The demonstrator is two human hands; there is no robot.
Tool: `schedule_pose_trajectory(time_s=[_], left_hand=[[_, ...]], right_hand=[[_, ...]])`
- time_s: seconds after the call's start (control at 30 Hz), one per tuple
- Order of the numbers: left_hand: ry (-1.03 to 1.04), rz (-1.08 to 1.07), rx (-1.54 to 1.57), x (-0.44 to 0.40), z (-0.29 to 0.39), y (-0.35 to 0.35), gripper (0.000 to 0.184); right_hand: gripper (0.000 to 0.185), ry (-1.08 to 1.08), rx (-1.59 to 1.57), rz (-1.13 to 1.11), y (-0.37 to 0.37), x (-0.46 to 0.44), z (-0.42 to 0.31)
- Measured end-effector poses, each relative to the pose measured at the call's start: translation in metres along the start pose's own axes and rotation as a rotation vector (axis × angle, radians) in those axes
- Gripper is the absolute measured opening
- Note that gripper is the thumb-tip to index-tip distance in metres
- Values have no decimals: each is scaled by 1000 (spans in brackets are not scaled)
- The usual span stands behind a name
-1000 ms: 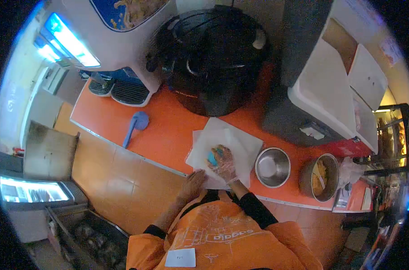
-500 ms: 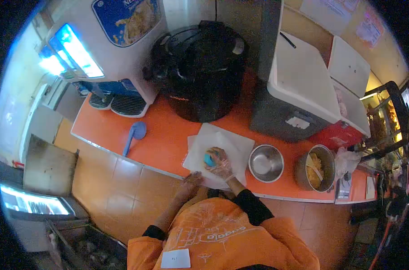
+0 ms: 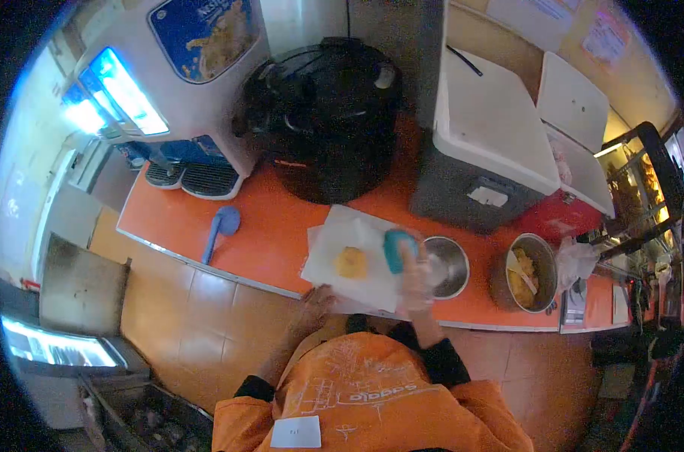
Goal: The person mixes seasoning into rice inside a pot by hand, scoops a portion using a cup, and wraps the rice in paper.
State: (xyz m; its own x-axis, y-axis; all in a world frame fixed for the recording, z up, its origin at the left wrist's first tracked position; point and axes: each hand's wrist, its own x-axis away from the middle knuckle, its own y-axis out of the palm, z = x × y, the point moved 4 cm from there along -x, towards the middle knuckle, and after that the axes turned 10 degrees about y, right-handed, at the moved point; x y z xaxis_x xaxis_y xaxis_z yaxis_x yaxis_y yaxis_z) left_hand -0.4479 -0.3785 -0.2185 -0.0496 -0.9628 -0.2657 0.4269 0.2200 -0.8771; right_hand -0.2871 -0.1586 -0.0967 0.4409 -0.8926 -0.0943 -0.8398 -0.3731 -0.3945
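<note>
My right hand, smeared by motion, grips a small round teal mold over the right side of the white paper sheets. It is just left of a metal bowl, whose near-left rim it partly hides. On the paper lies a flat round of yellow food, uncovered, possibly dough or mash. My left hand rests at the front-left edge of the paper, its fingers lying loosely there, dim and partly unclear.
A metal pot with yellow food and a pale utensil stands to the right. A blue scoop lies on the orange counter at left. Behind are a drink machine, a large black pot and a grey cooler.
My right hand has lifted the teal mold off the yellow round and moved right toward the metal bowl. The yellow round now shows on the paper. My left hand stays nearly in place.
</note>
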Motion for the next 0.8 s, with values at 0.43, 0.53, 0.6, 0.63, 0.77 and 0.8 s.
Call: schedule_pose_trajectory(time_s=[0.43, 0.53, 0.6, 0.63, 0.77, 0.8], left_hand=[[41, -24, -93, -19, 26, 14, 32], [35, -192, -211, -28, 35, 13, 23], [64, -67, -221, -29, 41, 9, 20], [81, 70, -232, -29, 43, 4, 17], [-29, 40, -117, -28, 41, 3, 14], [-46, 56, -138, -28, 40, 5, 14]], right_hand=[[65, 562, -995, 276, -193, 85, 108], [61, 707, -1200, 313, -208, 84, 181], [60, 842, -175, 205, -223, 87, 212], [60, 865, 167, 164, -229, 88, 219], [77, 899, 465, -18, -222, 69, 219], [79, 889, 503, -57, -215, 65, 215]])
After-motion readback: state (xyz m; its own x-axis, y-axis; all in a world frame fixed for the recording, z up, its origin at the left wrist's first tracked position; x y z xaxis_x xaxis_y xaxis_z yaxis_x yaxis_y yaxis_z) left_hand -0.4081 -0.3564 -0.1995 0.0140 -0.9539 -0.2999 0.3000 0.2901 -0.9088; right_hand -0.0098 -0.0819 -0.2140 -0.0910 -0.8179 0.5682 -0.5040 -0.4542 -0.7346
